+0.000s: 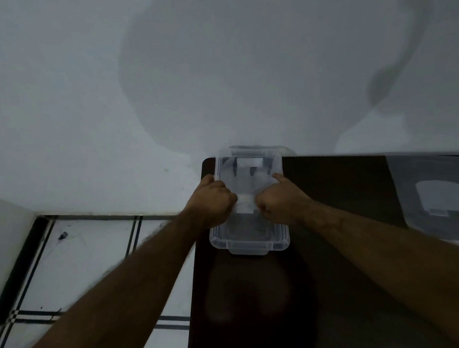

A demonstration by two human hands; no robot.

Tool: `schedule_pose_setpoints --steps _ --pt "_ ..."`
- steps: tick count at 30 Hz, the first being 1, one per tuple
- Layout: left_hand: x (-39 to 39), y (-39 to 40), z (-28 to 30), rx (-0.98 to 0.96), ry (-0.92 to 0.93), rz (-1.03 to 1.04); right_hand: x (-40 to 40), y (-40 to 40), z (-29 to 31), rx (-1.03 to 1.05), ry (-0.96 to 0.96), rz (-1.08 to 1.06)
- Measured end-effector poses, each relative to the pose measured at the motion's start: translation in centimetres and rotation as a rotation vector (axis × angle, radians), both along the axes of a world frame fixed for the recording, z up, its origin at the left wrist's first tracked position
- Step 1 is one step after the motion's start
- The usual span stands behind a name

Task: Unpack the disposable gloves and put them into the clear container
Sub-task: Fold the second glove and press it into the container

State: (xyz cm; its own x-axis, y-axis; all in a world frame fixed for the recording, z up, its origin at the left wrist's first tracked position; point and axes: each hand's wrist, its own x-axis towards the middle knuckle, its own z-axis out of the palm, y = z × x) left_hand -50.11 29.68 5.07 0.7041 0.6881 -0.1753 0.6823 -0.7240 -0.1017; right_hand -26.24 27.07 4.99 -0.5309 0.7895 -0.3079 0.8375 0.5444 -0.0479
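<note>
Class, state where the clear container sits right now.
The clear container sits at the far left end of the dark table, against the wall, under both hands.

Both hands, the left hand [214, 199] and the right hand [277, 200], block the open clear container [251, 247]. The dark table [334, 207] is bare in front; a flat package [439, 200] occupies the right edge

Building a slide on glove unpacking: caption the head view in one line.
Both hands, left hand and right hand, press a pale packet over the clear container on a dark table.
</note>
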Motion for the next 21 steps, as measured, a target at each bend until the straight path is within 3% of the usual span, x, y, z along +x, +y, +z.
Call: schedule_pose_setpoints --steps 12,17,21 --pt "2.4 -0.2 -0.6 -0.083 0.242 -0.036 -2.1 0.1 -1.2 -0.142 -0.206 0.052" --pt "2.5 -0.8 -0.8 -0.153 0.271 -0.030 -2.0 0.3 -1.5 -0.200 -0.210 0.067" --pt "2.0 -0.9 -1.3 -0.197 0.235 -0.032 -1.9 0.8 -1.1 -0.125 -0.146 0.075"
